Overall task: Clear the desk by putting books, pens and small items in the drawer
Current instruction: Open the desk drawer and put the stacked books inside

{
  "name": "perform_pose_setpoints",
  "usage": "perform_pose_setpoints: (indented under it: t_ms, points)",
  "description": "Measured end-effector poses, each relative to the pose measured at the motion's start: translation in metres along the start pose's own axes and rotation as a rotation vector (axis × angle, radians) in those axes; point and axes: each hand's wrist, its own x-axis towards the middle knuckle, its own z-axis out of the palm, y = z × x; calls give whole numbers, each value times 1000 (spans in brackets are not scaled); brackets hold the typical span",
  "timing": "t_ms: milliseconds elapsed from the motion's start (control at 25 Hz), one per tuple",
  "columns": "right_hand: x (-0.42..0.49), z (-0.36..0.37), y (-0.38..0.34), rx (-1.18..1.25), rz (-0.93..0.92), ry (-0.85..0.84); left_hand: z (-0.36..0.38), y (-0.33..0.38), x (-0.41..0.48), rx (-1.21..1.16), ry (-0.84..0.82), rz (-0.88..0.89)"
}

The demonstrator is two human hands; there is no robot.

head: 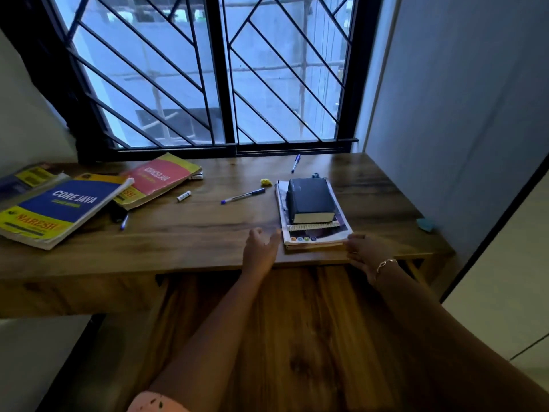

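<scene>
Flanking book stack (312, 215) | left hand (260, 248) relaxed, touching | right hand (366, 251) gripping corner

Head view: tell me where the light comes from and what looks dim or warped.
Head view: daylight comes through the window, backlighting the scene; the desk is dim; the wide lens bends the window frame and the desk edge; the blue book has a readable title.

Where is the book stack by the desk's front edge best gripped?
At its left and right sides near the front corners, coming from the front edge of the desk. The book stack lies flat with a thick dark book on top, so a two-handed grip under the bottom book should keep it level.
</scene>
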Motion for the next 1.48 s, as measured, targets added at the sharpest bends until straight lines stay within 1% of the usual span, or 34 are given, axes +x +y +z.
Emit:
perform_pose_setpoints:
  t_ms: [120,200,240,280,320,400,440,480,560,640,680,760,840,920,1080,1160,1280,1360,1480]
  points:
    - [42,-5,-16,-34,-12,93,7,5,34,-62,-114,-103]
    - [67,-9,-25,-36,-8,169,15,7,51,-115,-164,-167]
    - [78,-11,-28,-32,-26,192,19,6,60,-160,-184,-211]
    - [90,-11,-29,-30,-4,192,22,4,67,-198,-192,-247]
    - [102,-11,-32,-60,21,165,25,5,74,-233,-193,-278]
    - [119,-7,-33,20,101,118,32,10,86,-298,-205,-333]
    - [124,-6,-34,21,87,83,34,13,92,-317,-222,-363]
    - [130,-5,-36,14,65,87,36,16,98,-331,-243,-393]
    - [140,2,-39,-3,112,25,41,24,109,-366,-265,-442]
    - [142,8,-46,-27,101,-25,43,28,117,-374,-270,-479]
    - [147,10,-46,-34,78,-40,44,29,119,-371,-268,-490]
    - [157,10,-44,-74,54,-128,43,31,120,-374,-272,-497]
    - [183,4,-28,-142,60,-201,41,30,122,-383,-289,-491]
    - [190,3,-22,-171,61,-244,40,30,118,-366,-295,-475]
    - [147,5,-33,-201,63,-196,42,25,98,-274,-309,-432]
    - [134,1,-28,-194,109,-229,39,23,85,-264,-336,-433]
    - [118,-5,-15,-130,168,-306,30,12,75,-237,-421,-461]
    - [102,-8,-9,-109,177,-343,25,8,61,-204,-460,-465]
    - [83,-14,3,-151,150,-401,19,-2,33,-207,-479,-458]
